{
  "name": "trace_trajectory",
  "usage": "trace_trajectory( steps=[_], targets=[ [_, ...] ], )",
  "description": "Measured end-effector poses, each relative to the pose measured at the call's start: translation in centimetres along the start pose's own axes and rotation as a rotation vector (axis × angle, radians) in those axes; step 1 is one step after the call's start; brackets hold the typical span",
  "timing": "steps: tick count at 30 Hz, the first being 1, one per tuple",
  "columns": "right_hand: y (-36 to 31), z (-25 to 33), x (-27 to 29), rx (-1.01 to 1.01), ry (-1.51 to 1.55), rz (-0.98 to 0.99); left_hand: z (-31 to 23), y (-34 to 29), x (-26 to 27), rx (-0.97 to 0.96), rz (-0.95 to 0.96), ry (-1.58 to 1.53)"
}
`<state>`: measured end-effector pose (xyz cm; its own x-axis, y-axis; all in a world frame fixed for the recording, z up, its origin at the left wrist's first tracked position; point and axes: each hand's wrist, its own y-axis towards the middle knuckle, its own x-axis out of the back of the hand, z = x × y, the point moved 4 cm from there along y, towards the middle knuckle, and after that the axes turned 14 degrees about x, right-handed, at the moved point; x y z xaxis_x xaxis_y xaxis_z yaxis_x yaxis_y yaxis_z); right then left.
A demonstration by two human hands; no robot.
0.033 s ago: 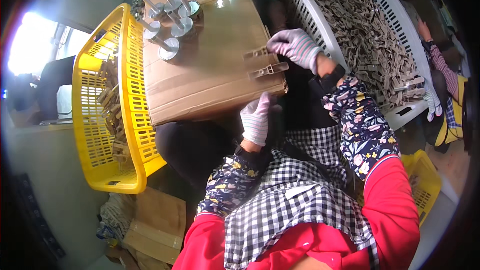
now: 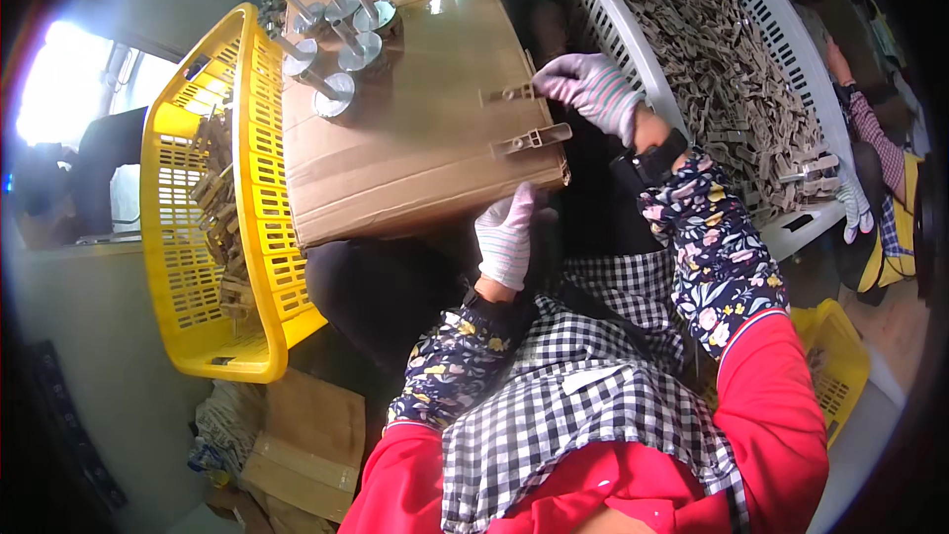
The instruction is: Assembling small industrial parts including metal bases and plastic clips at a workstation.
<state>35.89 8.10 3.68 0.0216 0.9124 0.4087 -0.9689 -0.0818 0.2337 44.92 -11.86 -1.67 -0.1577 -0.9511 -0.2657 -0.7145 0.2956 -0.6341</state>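
A worker in a red top, floral sleeve covers and a black-and-white checked apron sits over a flat brown cardboard sheet that serves as a work surface. The right hand, in a grey-and-pink knit glove, lies at the cardboard's right edge with its fingers curled together over a pale wooden clothespin half; whether the fingers actually pinch the piece cannot be told. A second pale wooden clip piece, long and narrow with notches along one side, lies loose on the cardboard just below that hand, pointing toward the sheet's edge.

The left hand, in a pink-and-white striped knit glove, is held below the cardboard's near edge with its fingers pressed together and pointing up; it holds nothing that can be seen.

At the far end of the cardboard stands a cluster of silvery metal spindles with round bases. To the left, a yellow plastic slatted crate holds a heap of wooden clip pieces. To the right, a white plastic slatted basket is filled with a grey-brown mass of similar wooden halves. At the far right edge, another person's gloved hand rests beside that basket.
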Motion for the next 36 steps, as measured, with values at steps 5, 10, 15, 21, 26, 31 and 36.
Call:
trace_trajectory(
  steps=[5,10,15,21,26,31,36],
  targets=[
    [-0.9,-2.0,-0.6,-0.166,0.315,-0.061,0.1,0.0,0.2,0.029,0.016,-0.036],
    [-1.5,-2.1,-1.7,-0.368,0.405,-0.043,0.2,-0.2,0.2,0.013,-0.009,-0.038],
    [-1.5,-2.1,-1.8,-0.361,0.458,-0.086,-0.2,-0.7,0.1,-0.022,-0.018,-0.056],
    [-1.5,-2.0,-2.1,-0.371,0.452,-0.088,-0.5,-0.8,0.2,-0.025,0.001,-0.010],
    [-1.6,-2.0,-2.3,-0.347,0.384,-0.067,-0.6,-0.8,0.1,-0.006,-0.024,-0.019],
    [-1.7,-2.1,-2.5,-0.384,0.431,-0.074,-0.1,-0.5,0.4,-0.034,-0.022,-0.008],
    [-1.6,-2.5,-2.5,-0.361,0.386,-0.089,-0.4,-0.6,0.2,-0.037,-0.013,-0.028]
  ],
)
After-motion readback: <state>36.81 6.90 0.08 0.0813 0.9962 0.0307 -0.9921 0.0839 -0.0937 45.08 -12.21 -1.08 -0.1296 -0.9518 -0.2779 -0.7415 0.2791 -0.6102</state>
